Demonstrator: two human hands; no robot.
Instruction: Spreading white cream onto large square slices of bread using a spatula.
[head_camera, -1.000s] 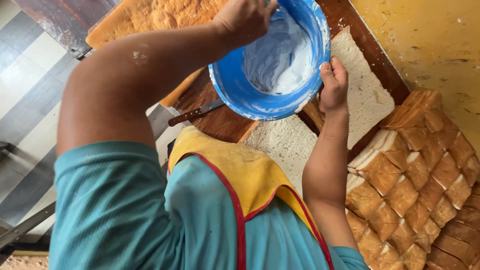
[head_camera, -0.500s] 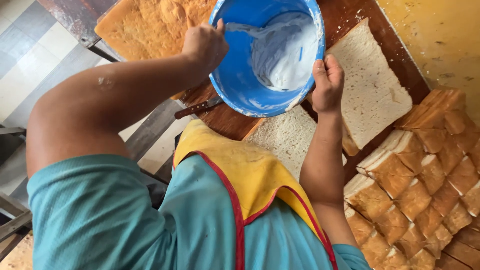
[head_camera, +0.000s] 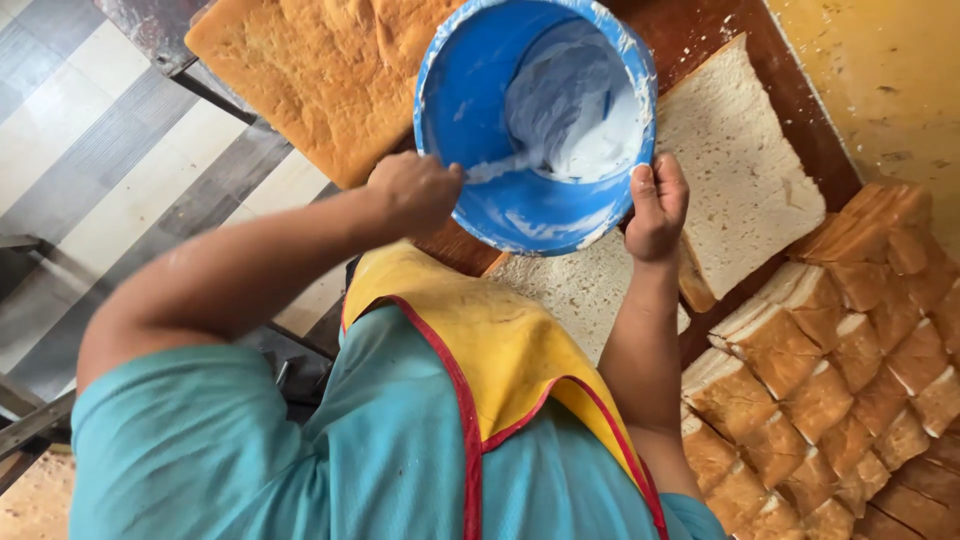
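Blue bowl (head_camera: 470, 130) at 12 o'clock, tilted toward the camera, white cream (head_camera: 575, 115) heaped on its far wall. Right hand (head_camera: 655, 205) grips the bowl's rim at 3 o'clock, fingers wrapped. Left hand (head_camera: 412, 190), at the rim's 8 o'clock, is closed on a cream-coated utensil (head_camera: 495, 168) reaching into the cream. Sliced bread (head_camera: 735, 175) lies at 2 o'clock, and a sponge slab (head_camera: 320, 65) at 11.

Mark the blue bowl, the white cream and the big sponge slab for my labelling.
blue bowl (head_camera: 470, 110), head view, bare inner wall at left.
white cream (head_camera: 575, 110), head view, middle of the mound.
sponge slab (head_camera: 320, 70), head view, browned top crust.
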